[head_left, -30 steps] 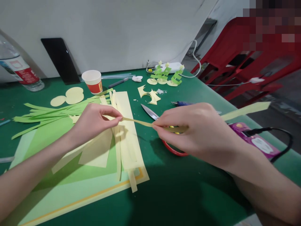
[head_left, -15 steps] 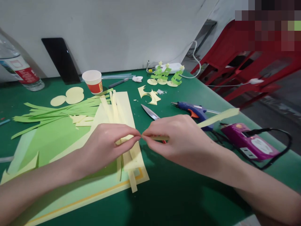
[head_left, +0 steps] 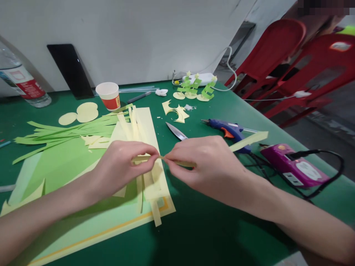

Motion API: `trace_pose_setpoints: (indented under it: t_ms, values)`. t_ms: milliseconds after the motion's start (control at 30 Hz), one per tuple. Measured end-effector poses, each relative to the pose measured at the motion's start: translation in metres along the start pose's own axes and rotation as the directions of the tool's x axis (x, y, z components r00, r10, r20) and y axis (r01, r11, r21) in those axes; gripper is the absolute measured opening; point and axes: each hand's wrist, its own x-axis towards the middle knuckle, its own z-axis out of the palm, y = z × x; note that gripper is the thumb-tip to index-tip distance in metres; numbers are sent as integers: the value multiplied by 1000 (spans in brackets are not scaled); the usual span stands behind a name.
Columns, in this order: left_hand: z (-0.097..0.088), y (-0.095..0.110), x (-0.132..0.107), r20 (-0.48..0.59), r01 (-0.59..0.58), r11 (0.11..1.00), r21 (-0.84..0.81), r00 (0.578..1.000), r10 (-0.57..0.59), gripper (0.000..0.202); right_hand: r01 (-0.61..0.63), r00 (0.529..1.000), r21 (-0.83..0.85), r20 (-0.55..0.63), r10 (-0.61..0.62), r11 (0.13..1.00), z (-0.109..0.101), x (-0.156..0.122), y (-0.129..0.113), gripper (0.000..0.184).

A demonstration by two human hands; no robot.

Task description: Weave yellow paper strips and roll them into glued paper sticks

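Between my two hands runs a pale yellow paper strip (head_left: pixel 251 140), its free end sticking out past the back of my right hand (head_left: pixel 205 160). My right hand pinches it between thumb and fingertips. Just to the left, my left hand (head_left: pixel 130 159) pinches the same strip, with a short stretch showing between the fingertips. Under my left hand lie more pale yellow strips (head_left: pixel 141 197) and green and yellow paper sheets (head_left: pixel 91 225). A pair of scissors (head_left: pixel 176 131) lies behind my right hand, its handles mostly hidden.
Green strips (head_left: pixel 69 131), paper circles (head_left: pixel 87 112), a paper cup (head_left: pixel 108 96), a phone (head_left: pixel 70 72) and a bottle (head_left: pixel 24 83) stand or lie at left. A glue gun (head_left: pixel 230 129), a purple power box (head_left: pixel 296 166) and small paper plants (head_left: pixel 196 87) are at right. Red chairs (head_left: pixel 271 55) stand beyond.
My left hand has drawn slightly left, so a small gap with strip in it now shows between my fingertips. The strip's free end has slid left over my right hand.
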Motion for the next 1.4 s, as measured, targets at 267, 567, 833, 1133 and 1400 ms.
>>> trace_pose_setpoints:
  t_ms: [267, 567, 833, 1133, 1400]
  values:
    - [-18, -46, 18, -24, 310, 947, 77, 951, -310, 13, -105, 994, -63, -30, 104, 992, -22, 1, 14, 25]
    - [-9, -5, 8, 12, 127, 990, -64, 992, -127, 12, -52, 999, 10, 17, 52, 999, -8, 4, 6, 25]
    - [1, 2, -3, 0, -99, 995, 23, 995, 99, 8, -25, 998, 77, 51, 21, 997, 4, 2, -2, 27]
    - [0, -1, -1, 12, -106, 990, 96, 994, 105, 8, 16, 1000, 43, -16, -16, 999, 10, 2, -1, 27]
    - [-17, -33, 14, -36, 196, 980, 15, 980, -195, 8, -50, 988, 35, -144, 55, 998, -17, 1, 15, 24]
